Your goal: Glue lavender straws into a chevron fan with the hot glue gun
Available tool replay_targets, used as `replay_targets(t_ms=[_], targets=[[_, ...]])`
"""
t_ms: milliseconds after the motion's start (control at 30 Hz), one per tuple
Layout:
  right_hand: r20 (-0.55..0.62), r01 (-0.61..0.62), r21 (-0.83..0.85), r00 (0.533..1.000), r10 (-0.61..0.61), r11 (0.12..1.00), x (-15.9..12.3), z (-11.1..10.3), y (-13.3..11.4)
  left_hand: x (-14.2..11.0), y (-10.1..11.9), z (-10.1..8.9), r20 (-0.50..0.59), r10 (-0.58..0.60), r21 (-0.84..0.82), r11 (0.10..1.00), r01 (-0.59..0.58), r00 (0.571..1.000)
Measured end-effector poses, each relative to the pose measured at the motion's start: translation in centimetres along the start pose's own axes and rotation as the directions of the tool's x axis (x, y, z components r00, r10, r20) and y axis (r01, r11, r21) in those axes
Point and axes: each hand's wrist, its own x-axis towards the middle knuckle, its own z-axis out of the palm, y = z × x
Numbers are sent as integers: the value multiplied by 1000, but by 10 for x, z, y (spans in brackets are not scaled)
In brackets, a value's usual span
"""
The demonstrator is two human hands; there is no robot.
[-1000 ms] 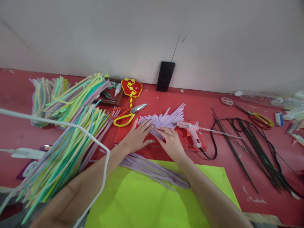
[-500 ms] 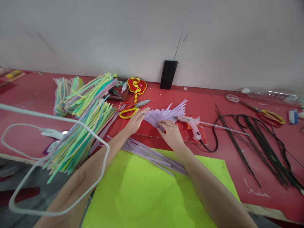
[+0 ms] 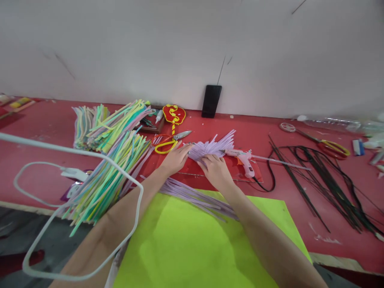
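Note:
A leaf-like piece of lilac pipe cleaners point(image 3: 214, 148), its strips slanting in a herringbone, lies on the red work surface. My left hand point(image 3: 177, 159) grips its left end, fingertips curled against the edge. At its lower edge, the fingers of my right hand point(image 3: 216, 168) are bent and pressed on the strips. The nozzle of a pink glue gun point(image 3: 244, 160) points at the piece's right side, close to my right hand. Loose lilac pipe cleaners point(image 3: 195, 196) lie below, between my forearms. Scissors point(image 3: 168, 143) with yellow and red handles rest just beyond my left hand.
Bundles of multicoloured pipe cleaners point(image 3: 111, 172) lie at left, with a white cable point(image 3: 139, 208) looping in front. A black phone point(image 3: 211, 101) leans on the wall. Dark green stems point(image 3: 327, 184) and more scissors point(image 3: 333, 148) lie at right. A lime-green sheet point(image 3: 204, 244) covers the near edge.
My left hand's fingers, stretched flatter beside the lilac piece before, are now curled in at its left end. My right hand stays at the lower edge. The view has shifted slightly.

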Motion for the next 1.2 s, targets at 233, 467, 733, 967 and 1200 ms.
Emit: replay_targets(t_ms=[233, 467, 733, 967, 1200], targets=[[-12, 23, -1, 1000, -23, 1000, -1, 1, 0, -1, -10, 3, 12, -57, 22, 998, 57, 998], [-18, 47, 100, 999, -45, 994, -2, 1, 9, -1, -9, 1, 27, -111, -7, 994, 111, 993], [-216, -326, -11, 924, 316, 945, 3, -23, 48, 0, 0, -1, 28, -189, -20, 982, 190, 982], [-167, -725, -76, 686, 708, 685, -15, -40, 96, 2, 5, -5, -2, -290, -176, 942, 285, 957], [317, -713, -6, 663, 678, 701, -29, -39, 123, 1, 2, -2, -63, -384, -215, 906, 363, 921]])
